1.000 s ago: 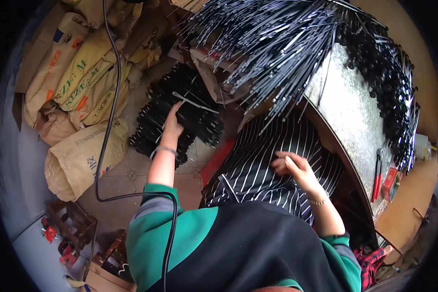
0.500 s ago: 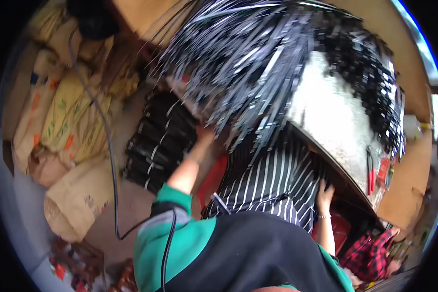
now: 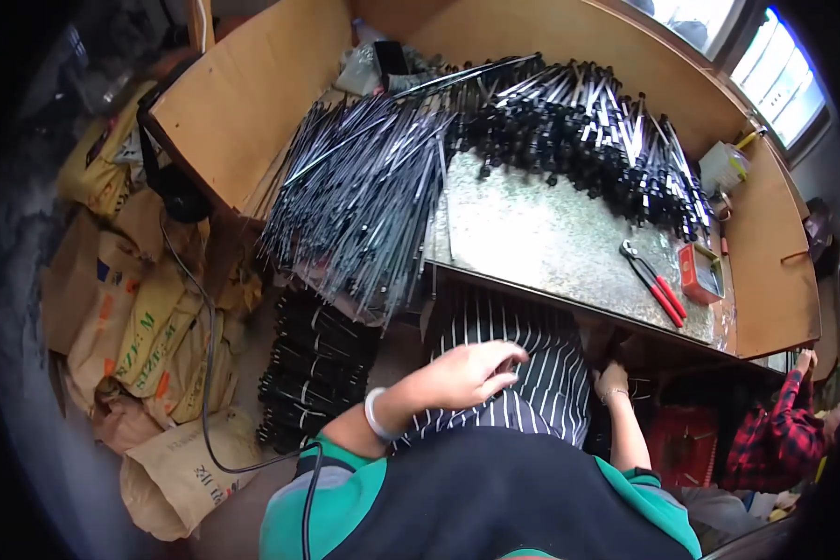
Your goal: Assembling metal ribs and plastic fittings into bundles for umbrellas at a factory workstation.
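Observation:
My left hand [image 3: 481, 372] hovers over my lap, a white bangle at its wrist. Its fingers curl loosely with a gap to the thumb, and nothing shows between them. My right hand [image 3: 611, 381] hangs low beside my right thigh, under the table edge; its fingers are partly hidden in shadow. A striped apron [image 3: 523, 331] covers my legs. On the table lies a wide heap of long thin dark rods [image 3: 355, 187], some reaching over the front edge. To its right is a pile of shiny rods with black ends [image 3: 569, 121].
Red-handled pliers [image 3: 661, 289] and a red box [image 3: 700, 273] lie at the table's right. Wooden boards [image 3: 261, 93] wall the table. Tied black bundles [image 3: 313, 364] stand on the floor at left, near sacks [image 3: 149, 345] and a hanging cable [image 3: 213, 373]. A person in a checked sleeve [image 3: 773, 429] sits at right.
My left hand has come back from beside the black bundles to above my lap. My right hand stays low by my thigh. The view has swung, so the table shows more fully.

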